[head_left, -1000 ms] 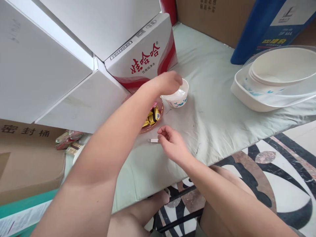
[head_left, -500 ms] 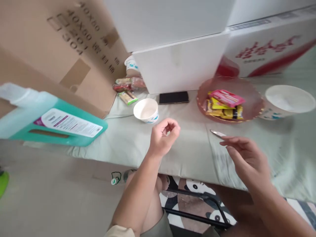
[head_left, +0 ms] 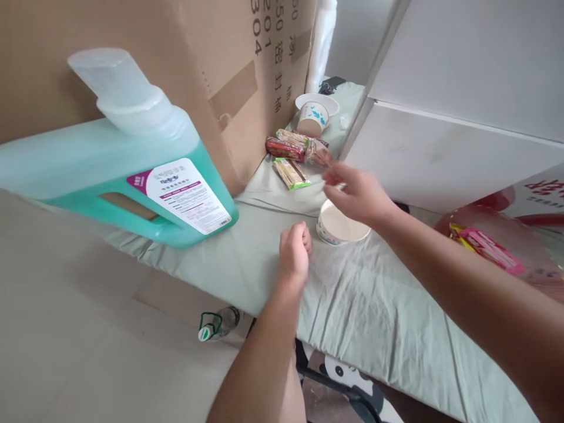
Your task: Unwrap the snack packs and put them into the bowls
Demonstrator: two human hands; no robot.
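My right hand (head_left: 352,191) stretches leftward over the white paper bowl (head_left: 339,226) and partly hides its rim. Its fingers are drawn together in a pinch at the edge of a clear-wrapped brownish snack packet (head_left: 318,153); what lies between the fingertips is too blurred to make out. Beside that packet are a red snack packet (head_left: 285,148) and a green-edged packet of pale sticks (head_left: 291,173). My left hand (head_left: 295,249) is curled into a loose fist just above the cloth, left of the bowl, with nothing showing in it.
A large jug of green liquid (head_left: 194,200) and a cardboard box (head_left: 211,70) stand at left. Behind the packets is a paper cup (head_left: 312,117). A white box (head_left: 440,158) rises behind the bowl. A pink tray (head_left: 541,258) holds snack packets at right. A bottle (head_left: 224,323) is below the table edge.
The view has turned left. My right hand has moved from beside the pink tray, where it held a thin silvery blade-like piece, to the snack packets. My left hand has curled tighter.
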